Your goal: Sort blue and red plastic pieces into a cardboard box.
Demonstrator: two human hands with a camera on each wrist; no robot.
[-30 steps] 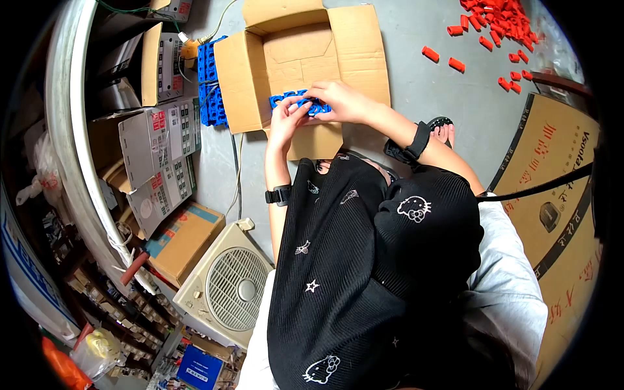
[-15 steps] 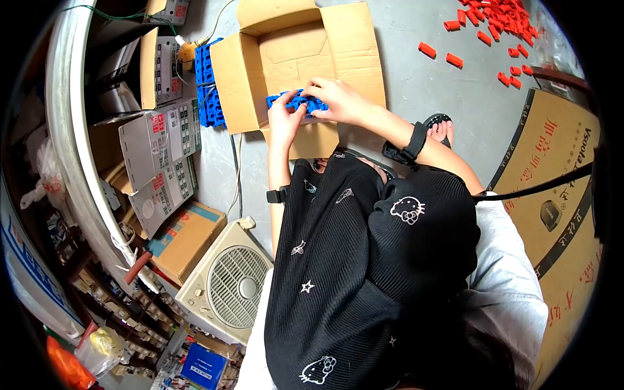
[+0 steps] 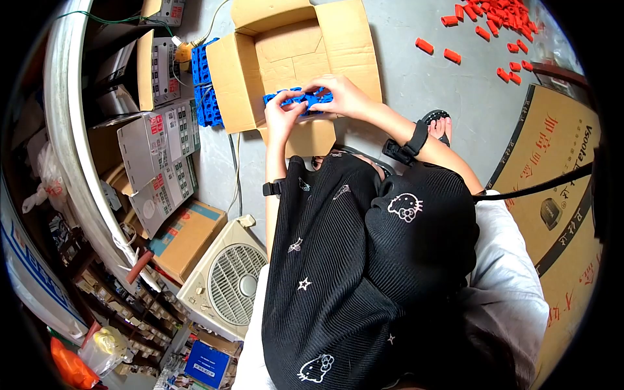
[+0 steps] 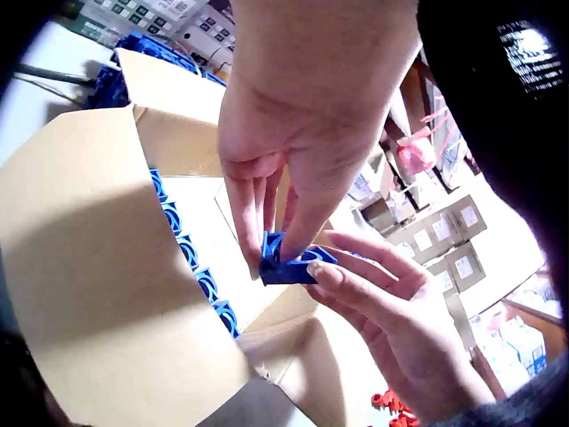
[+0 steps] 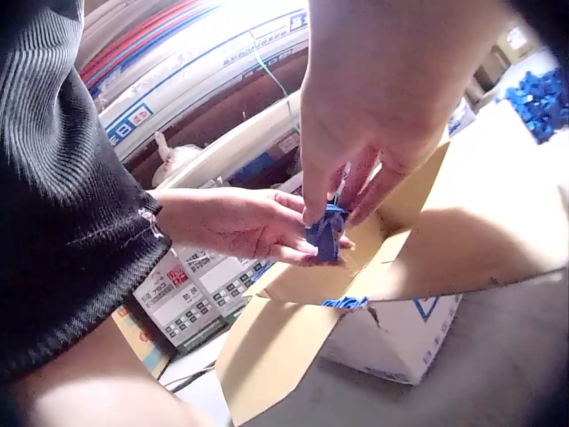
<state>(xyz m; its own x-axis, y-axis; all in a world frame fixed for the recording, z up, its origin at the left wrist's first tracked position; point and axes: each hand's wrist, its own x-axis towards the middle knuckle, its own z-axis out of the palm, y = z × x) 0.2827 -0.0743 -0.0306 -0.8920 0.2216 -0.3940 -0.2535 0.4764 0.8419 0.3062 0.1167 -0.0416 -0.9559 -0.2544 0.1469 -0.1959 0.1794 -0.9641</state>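
Both hands pinch a small blue plastic piece with openings (image 4: 298, 272) over the open cardboard box (image 3: 356, 55). My left hand (image 3: 281, 119) grips it from the left; in the left wrist view its thumb and fingers come down on the piece from above. From the right, my right hand (image 3: 351, 101) holds the other end between thumb and fingers. The two hands' fingertips nearly meet around the piece. Similar blue pieces (image 4: 185, 251) stand in a row along the box's near wall. Fingers partly hide the held piece.
Red plastic tubes (image 3: 452, 56) lie scattered on the floor at the far right. Blue pieces (image 3: 207, 107) are stacked left of the box, with cables nearby. A box fan (image 3: 231, 286) and printed cartons (image 3: 156, 140) stand left; a large flat carton (image 3: 552, 169) is at right.
The head view has shifted slightly, so the scene sits a little further left. Both hands stay over the box's near side with their fingers on the blue piece, the fingertips slightly rearranged.
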